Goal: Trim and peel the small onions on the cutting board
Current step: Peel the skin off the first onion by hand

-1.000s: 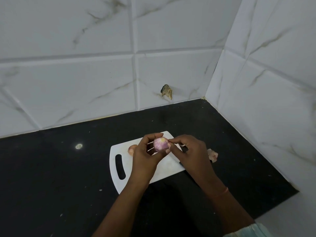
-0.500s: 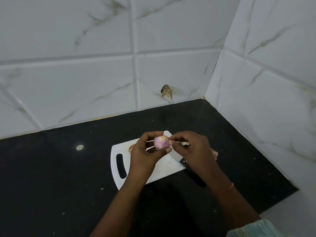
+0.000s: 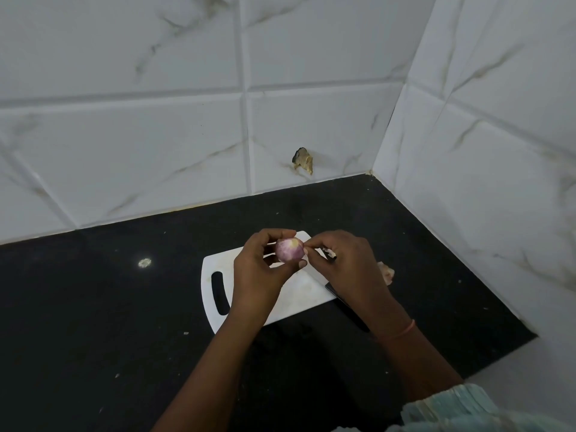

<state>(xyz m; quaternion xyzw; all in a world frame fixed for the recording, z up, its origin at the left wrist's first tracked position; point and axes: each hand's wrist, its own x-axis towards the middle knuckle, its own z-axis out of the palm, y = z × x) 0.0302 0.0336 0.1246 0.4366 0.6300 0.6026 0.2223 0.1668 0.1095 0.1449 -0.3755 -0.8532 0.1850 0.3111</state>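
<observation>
Onion (image 3: 290,250), small, pinkish-purple with a pale yellow patch, raised above the far part of the white cutting board (image 3: 299,294) and gripped by the left hand (image 3: 260,272), fingers curled over the far side and thumb under the near side. Right hand (image 3: 344,266) just to the right of it, thumb and forefinger pinched together at the onion's right edge; whether skin is caught between them cannot be told. Small pale scrap (image 3: 329,254) visible by the right hand's fingers, too small to identify. Cutting board lying on the black countertop (image 3: 109,307), slot handle (image 3: 219,293) at the left end, near edge angled. Dark knife handle (image 3: 347,308) sticking out from under the right wrist, at the board's right near corner, lying on the counter. Pinkish heap of onion peel (image 3: 386,272) on the counter just right of the right hand, partly hidden by it. Thin orange band (image 3: 402,330) around the right wrist; pale blue-green sleeve (image 3: 452,406) at the near right edge. White marble-look tiled walls (image 3: 156,135) meeting in the far right corner, with a chipped brownish hole (image 3: 302,159) in the far wall low down. Bright spot (image 3: 145,262) on the counter, well left of the board.
</observation>
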